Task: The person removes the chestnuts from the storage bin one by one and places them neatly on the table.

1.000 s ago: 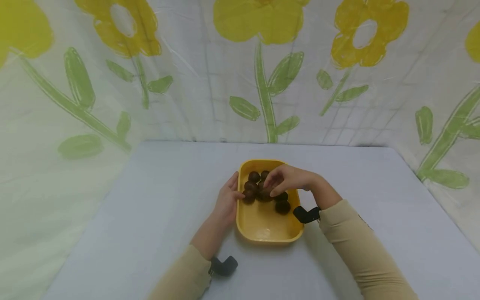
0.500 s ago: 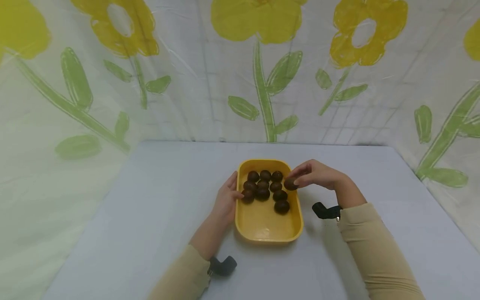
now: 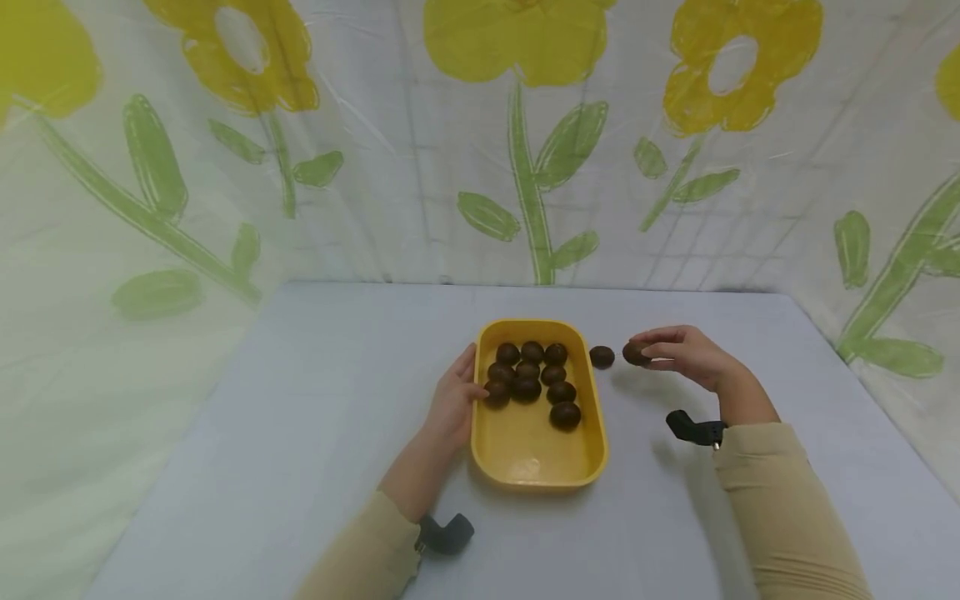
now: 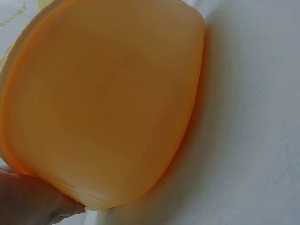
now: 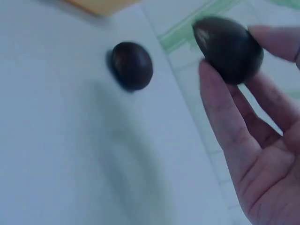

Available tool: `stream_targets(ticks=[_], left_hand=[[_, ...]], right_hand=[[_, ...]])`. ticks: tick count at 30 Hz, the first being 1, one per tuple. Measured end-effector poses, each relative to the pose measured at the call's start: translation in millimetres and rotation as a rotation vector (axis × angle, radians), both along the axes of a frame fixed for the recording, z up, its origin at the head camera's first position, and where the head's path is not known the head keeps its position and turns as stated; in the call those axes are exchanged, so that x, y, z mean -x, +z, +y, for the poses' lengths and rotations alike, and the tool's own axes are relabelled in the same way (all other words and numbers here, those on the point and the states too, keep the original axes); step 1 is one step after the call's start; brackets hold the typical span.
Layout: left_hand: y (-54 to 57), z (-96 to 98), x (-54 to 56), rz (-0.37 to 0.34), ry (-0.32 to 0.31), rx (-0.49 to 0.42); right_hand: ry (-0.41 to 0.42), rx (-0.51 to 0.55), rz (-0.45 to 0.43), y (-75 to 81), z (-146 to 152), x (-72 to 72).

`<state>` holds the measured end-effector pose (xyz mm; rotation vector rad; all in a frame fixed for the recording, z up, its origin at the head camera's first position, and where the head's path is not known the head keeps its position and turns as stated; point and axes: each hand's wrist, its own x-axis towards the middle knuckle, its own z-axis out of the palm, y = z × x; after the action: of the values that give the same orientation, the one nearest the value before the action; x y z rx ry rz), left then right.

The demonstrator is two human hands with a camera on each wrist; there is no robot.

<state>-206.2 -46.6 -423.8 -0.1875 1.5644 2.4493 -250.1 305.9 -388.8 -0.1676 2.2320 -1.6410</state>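
Observation:
In the head view my left hand (image 3: pixel 450 404) grips the left side of a yellow plastic tray (image 3: pixel 536 482), thumb over the rim and fingers along the outer wall. The left wrist view shows the tray's side (image 4: pixel 103 103) filling most of the picture, the left hand (image 4: pixel 35 199) at its lower corner. Right of the tray, my right hand (image 3: pixel 690 358) pinches a dark brown, smooth egg-shaped thing (image 5: pixel 229 49) between thumb and fingertips, its narrower end pointing outward. Another such egg-shaped thing (image 3: pixel 602 357) lies on the table between the tray and this hand.
Several more dark egg-shaped things (image 3: pixel 565 416) sit in rows in the tray's far part and right side; its near-left floor is bare. A white cloth covers the table (image 3: pixel 337 358). Behind it hangs a flower-painted curtain (image 3: pixel 375 208). Each wrist wears a black camera mount (image 3: pixel 446 533).
My right hand has moved from inside the tray out over its right rim and farther right, carrying one egg-shaped thing. The one on the table has come into view. My left hand stays put.

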Motion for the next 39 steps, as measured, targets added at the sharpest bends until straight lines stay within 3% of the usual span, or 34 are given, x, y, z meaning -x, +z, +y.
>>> stream_targets(ticks=[9, 19, 28, 39], left_hand=[[-0.8, 0.8, 1.1, -0.016, 0.008, -0.005], [-2.3, 0.6, 0.7, -0.017, 0.006, -0.003], [-1.5, 0.0, 0.7, -0.005, 0.005, -0.009], [-0.8, 0.1, 0.9, 0.005, -0.004, -0.007]], right_hand=[[-0.228, 0.214, -0.103, -23.9, 20, -5.0], [-0.31, 0.251, -0.149, -42.3, 22, -1.5], [-0.321, 0.051, -0.059, -42.3, 15, 1.7], [-0.327, -0.078, -0.035, -37.5, 12, 1.2]])
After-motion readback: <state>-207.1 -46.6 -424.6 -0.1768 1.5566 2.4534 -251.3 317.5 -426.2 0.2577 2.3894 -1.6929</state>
